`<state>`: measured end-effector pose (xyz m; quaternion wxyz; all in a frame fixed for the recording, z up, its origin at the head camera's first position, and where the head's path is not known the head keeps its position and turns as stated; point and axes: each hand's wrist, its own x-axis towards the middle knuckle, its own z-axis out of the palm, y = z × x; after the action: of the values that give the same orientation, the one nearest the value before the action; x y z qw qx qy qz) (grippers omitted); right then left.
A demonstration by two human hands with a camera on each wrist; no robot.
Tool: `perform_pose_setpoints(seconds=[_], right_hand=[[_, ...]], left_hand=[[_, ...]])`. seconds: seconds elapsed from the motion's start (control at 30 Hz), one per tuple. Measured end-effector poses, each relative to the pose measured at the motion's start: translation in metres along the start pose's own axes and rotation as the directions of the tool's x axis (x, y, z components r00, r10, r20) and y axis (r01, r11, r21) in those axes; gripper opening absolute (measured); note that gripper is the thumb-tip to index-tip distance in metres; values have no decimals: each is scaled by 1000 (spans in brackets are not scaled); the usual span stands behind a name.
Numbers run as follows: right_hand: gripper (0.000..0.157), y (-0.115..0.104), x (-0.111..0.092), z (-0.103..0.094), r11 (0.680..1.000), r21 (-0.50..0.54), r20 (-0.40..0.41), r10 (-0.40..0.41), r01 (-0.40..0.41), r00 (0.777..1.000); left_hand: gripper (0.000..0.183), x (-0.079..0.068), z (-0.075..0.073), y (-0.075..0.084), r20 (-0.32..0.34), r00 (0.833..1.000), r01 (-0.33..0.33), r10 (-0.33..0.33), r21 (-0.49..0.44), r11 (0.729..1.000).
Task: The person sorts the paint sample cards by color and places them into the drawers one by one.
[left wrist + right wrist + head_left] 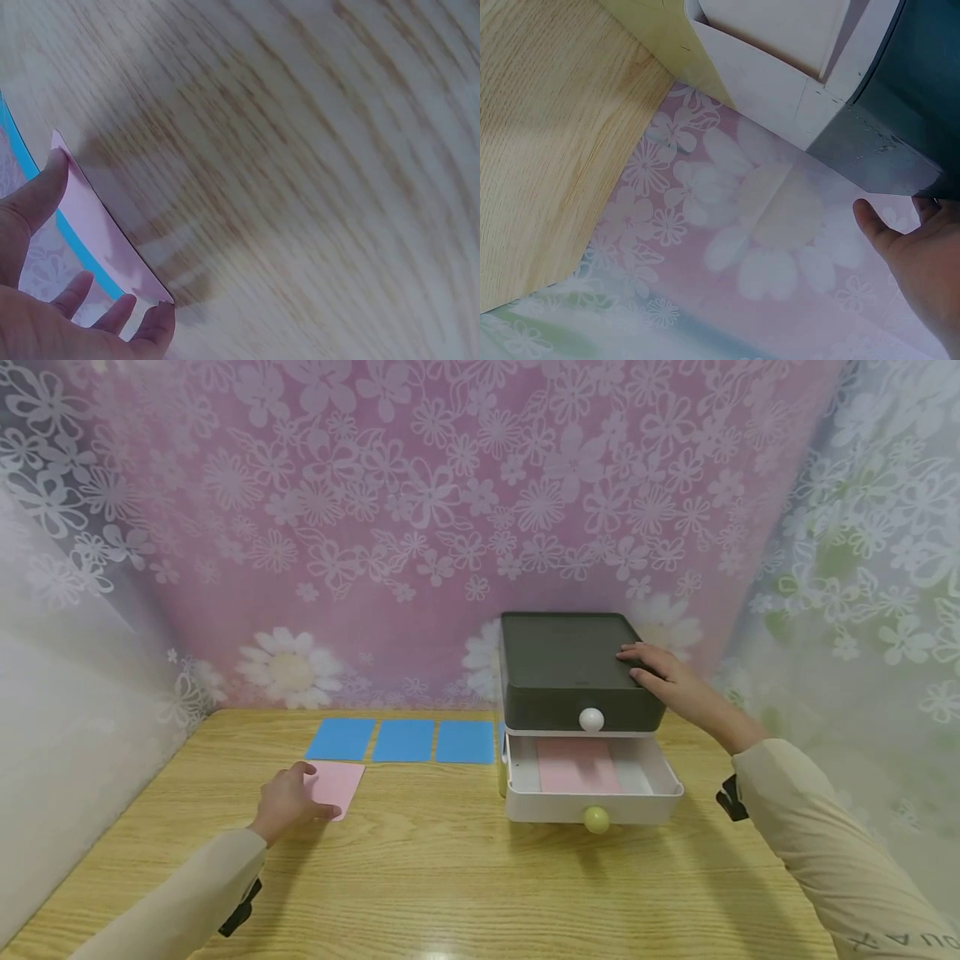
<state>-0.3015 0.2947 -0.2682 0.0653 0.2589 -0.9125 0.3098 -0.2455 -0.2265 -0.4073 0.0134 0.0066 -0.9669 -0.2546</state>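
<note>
My left hand (pixel 285 802) spans a pink card (pixel 337 785) on the table, thumb at the near edge and fingertips at the far one. In the left wrist view, the thumb and a curled finger grip opposite ends of the pink card (pixel 105 229). My right hand (pixel 667 681) rests on the right side of the dark lid-like top (pixel 566 647) of a small drawer unit. Its lower white drawer (pixel 555 807), with a yellow-green knob (pixel 596 820), is pulled out, and another pink card (pixel 576 766) lies inside. The dark upper drawer, with a white knob (pixel 592 719), is closed.
Three blue cards (pixel 402 741) lie in a row behind the pink card, left of the unit. A sliver of blue shows right beside the unit. The wooden table (pixel 420 868) meets flowered cloth (pixel 420 527) at the back and sides.
</note>
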Motion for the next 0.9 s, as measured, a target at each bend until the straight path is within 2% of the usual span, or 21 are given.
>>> perform_pose_setpoints(seconds=[0.27, 0.4, 0.63, 0.73, 0.83, 0.9], right_hand=[[41, 1, 0, -1, 1000, -2, 2, 5, -5, 1000], [41, 1, 0, -1, 1000, -5, -6, 6, -6, 1000], [41, 2, 0, 0, 1000, -9, -9, 3, -3, 1000], [41, 1, 0, 0, 1000, -9, -9, 2, -2, 1000], [41, 0, -1, 0, 1000, -11, -12, -5, 5, 1000], [41, -1, -1, 0, 1000, -12, -13, -7, 7, 1000]], left_hand=[[74, 2, -2, -6, -33, 999, -1, -2, -67, 998], [70, 3, -5, -9, -37, 999, 24, -28, -107, 994], [60, 3, -9, -13, 34, 996, 84, -79, -179, 980], [56, 2, -12, -14, 69, 994, 95, -82, -213, 972], [53, 1, -17, -13, 111, 990, 120, -92, -277, 953], [51, 1, -21, -13, 144, 985, 140, -95, -342, 929]])
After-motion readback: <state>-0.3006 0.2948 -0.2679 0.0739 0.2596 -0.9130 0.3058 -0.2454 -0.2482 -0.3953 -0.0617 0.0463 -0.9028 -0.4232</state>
